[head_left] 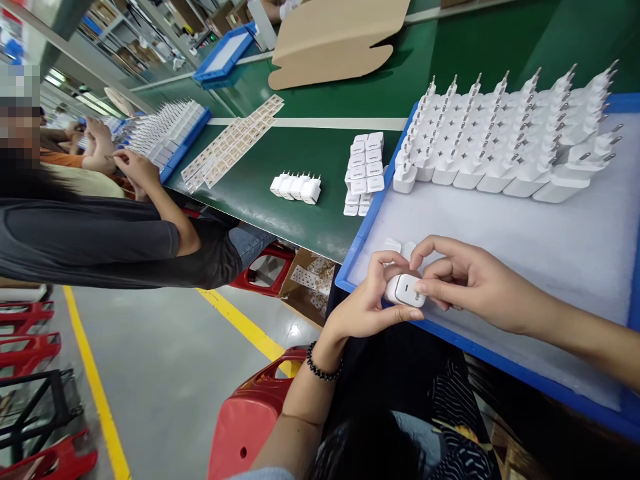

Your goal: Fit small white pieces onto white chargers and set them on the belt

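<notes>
Just above the near edge of the blue-rimmed tray, my left hand (pixel 370 297) is closed around a white plug charger (pixel 407 291). The charger's end face, with a small dark slot and faint print, is turned up toward me. My right hand (pixel 463 280) is closed against the same charger, its thumb on the end face and its index finger bent over the top. Behind my left fingers lie small white pieces (pixel 393 245), partly covered. Farther back in the tray (pixel 363 237) stand rows of white plug chargers (pixel 493 143), metal pins pointing up.
Left of the tray are stacked white chargers (pixel 367 167), a short row of chargers (pixel 296 187) and sticker sheets (pixel 235 143). Cardboard (pixel 335 40) lies behind. A co-worker (pixel 115 233) sits at left near another tray (pixel 185 143). A red stool (pixel 245 420) and carton (pixel 307 283) stand below.
</notes>
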Demonstrator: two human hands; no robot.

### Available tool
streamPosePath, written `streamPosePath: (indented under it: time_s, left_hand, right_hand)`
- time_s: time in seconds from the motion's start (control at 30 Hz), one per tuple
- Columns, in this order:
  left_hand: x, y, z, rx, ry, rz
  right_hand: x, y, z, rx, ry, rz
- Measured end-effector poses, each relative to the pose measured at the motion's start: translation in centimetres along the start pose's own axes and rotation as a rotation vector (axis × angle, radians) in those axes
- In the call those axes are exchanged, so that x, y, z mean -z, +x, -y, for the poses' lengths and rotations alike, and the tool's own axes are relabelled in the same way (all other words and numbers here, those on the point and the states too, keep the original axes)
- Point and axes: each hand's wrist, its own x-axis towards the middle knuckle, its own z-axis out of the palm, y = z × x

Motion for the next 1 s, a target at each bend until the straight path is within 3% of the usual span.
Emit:
streamPosePath:
  time_s: [0.2, 0.43, 1.0]
  left_hand:
    - [-0.15, 0.27, -0.12, -0.072, -0.036, -0.019]
    - [-0.12, -0.05, -0.03, 0.021, -0.025, -0.042]
    - [0.11, -0.06, -0.17, 0.004, 0.034, -0.036]
  right_hand:
    - [-0.17, 0.09, -0.18, 0.014, 0.047, -0.012]
    - [-0.33, -0.09, -0.12, 0.016, -0.004, -0.025]
    - [-0.52, -0.66, -0.01, 0.039, -0.168, -0.065]
